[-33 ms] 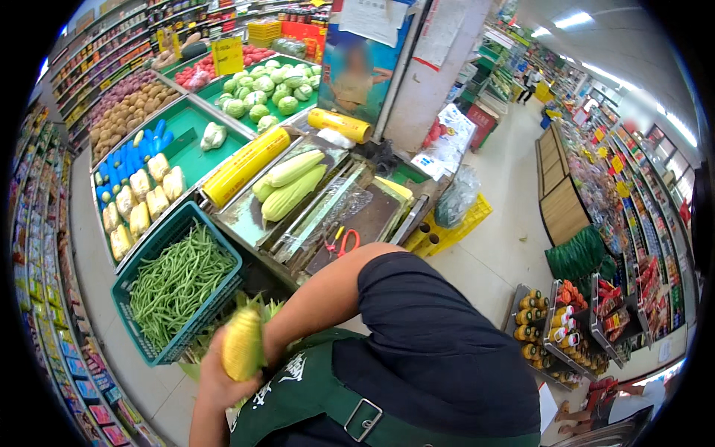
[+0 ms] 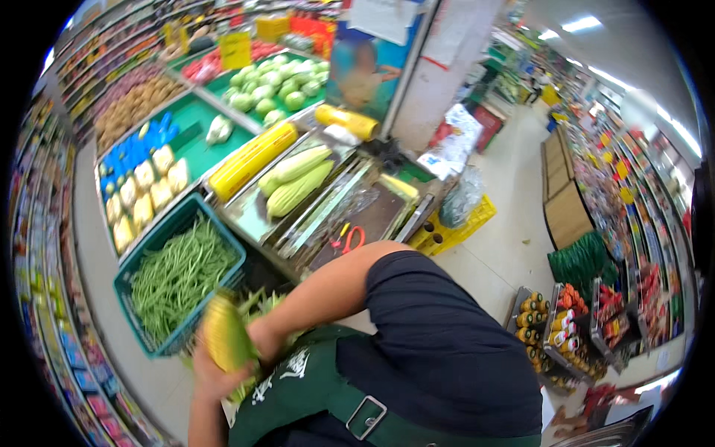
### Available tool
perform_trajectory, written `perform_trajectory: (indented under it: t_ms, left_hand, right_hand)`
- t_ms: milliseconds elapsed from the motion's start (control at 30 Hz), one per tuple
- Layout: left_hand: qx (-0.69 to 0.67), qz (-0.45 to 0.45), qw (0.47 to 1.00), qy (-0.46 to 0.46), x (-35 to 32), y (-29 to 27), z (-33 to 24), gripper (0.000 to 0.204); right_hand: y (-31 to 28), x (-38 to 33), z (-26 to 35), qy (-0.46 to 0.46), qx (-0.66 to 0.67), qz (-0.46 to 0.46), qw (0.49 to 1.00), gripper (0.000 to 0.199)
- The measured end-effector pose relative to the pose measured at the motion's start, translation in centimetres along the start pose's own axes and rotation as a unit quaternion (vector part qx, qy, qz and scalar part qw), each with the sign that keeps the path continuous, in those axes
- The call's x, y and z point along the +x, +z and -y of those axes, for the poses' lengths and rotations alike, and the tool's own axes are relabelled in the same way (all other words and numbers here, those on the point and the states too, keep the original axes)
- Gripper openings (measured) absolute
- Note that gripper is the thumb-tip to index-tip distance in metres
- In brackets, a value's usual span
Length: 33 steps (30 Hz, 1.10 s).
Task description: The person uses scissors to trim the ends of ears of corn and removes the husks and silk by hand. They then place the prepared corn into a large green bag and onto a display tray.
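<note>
A corn cob [image 2: 226, 335], its yellow kernels bared with green husk along one side, stands tilted in my left hand [image 2: 211, 376], whose fingers are wrapped round its lower part. My right hand [image 2: 262, 341] is close against the cob's right side by the husk. Motion blur and the cob hide its fingers, so I cannot tell what they grip. Loose green husks [image 2: 261, 302] lie below and behind the hands. Ahead on the work counter are pale green ears of corn in their husks [image 2: 298, 182] and red-handled scissors [image 2: 354, 238].
A teal basket [image 2: 237, 249] of green beans [image 2: 182, 272] stands just beyond my left hand. Yellow film rolls [image 2: 253, 160] lie beside the counter. Farther off are wrapped corn [image 2: 153, 182] and cabbages [image 2: 272, 82] in bins. A yellow crate [image 2: 477, 216] is at the right.
The cob has shifted slightly left and leans more to the left, showing more green husk. My right hand shows more beside it. The whole view has moved a little.
</note>
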<state>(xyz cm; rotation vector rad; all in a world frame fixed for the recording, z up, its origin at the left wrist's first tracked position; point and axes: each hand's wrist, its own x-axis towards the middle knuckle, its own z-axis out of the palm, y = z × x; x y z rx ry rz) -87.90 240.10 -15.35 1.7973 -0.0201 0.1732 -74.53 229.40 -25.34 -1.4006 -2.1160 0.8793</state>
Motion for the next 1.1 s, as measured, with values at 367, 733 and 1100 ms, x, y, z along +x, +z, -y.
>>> perform_trajectory:
  t_ms: [367, 733, 1100]
  left_hand:
    - [-0.497, -0.25, 0.83, -0.041, -1.9, -4.7, 7.8, 0.055]
    - [-0.478, -0.265, 0.835, -0.065, -6.8, -4.9, 6.7, 0.058]
    - [-0.429, -0.423, 0.798, -0.009, -13.7, -9.2, 7.3, 0.066]
  right_hand:
    - [-6.2, 0.8, 5.6, 0.236, 0.246, -0.106, 0.934, 0.08]
    - [-18.6, -0.9, 3.9, 0.288, 0.11, 0.037, 0.95, 0.08]
    - [-3.2, 4.7, -3.5, 0.29, -0.104, 0.051, 0.95, 0.102]
